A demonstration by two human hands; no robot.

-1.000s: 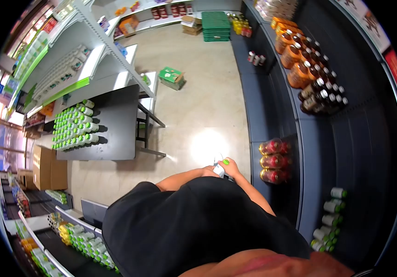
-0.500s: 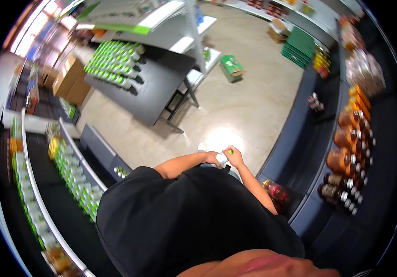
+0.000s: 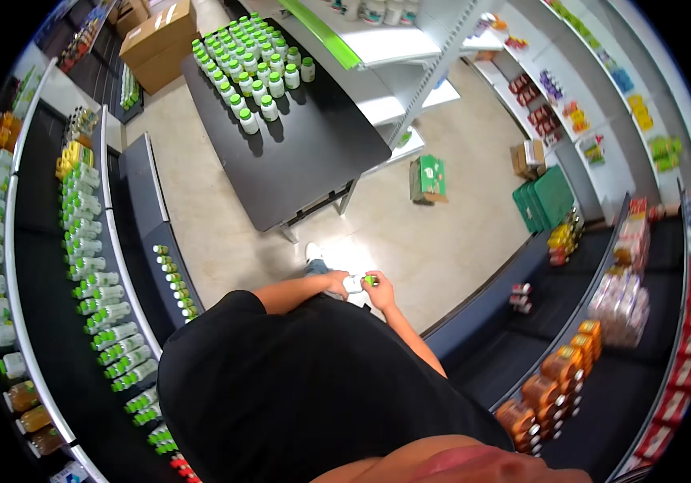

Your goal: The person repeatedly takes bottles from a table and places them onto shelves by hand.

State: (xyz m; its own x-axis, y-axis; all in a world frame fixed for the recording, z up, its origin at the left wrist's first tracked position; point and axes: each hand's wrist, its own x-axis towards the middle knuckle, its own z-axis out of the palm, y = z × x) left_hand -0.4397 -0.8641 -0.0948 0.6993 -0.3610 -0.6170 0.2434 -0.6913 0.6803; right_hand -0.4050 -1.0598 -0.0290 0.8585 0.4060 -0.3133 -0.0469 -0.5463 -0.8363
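Note:
A small white bottle [image 3: 352, 283] is in front of my waist, above the floor. My left hand [image 3: 335, 282] is closed around its white body from the left. On the right side, my right hand [image 3: 379, 291] has its fingers closed at the bottle's green cap [image 3: 370, 280]. I cannot tell whether the cap is screwed on or loose. Both forearms reach forward from a black T-shirt [image 3: 313, 386]. Beyond my hands, many similar white bottles with green caps [image 3: 248, 121] stand upright in rows on a dark table [image 3: 305, 161].
Shelves of green-capped bottles [image 3: 88, 245] line my left. On my right, a dark shelf holds brown jars [image 3: 540, 393] and wrapped packs [image 3: 619, 306]. A green box [image 3: 427, 179] lies on the floor near green crates [image 3: 544, 199]. A cardboard box [image 3: 159, 48] stands behind the table.
My view has turned, so the table and the floor boxes appear shifted right and the right-hand jars lower. Both hands still hold the bottle in front of me.

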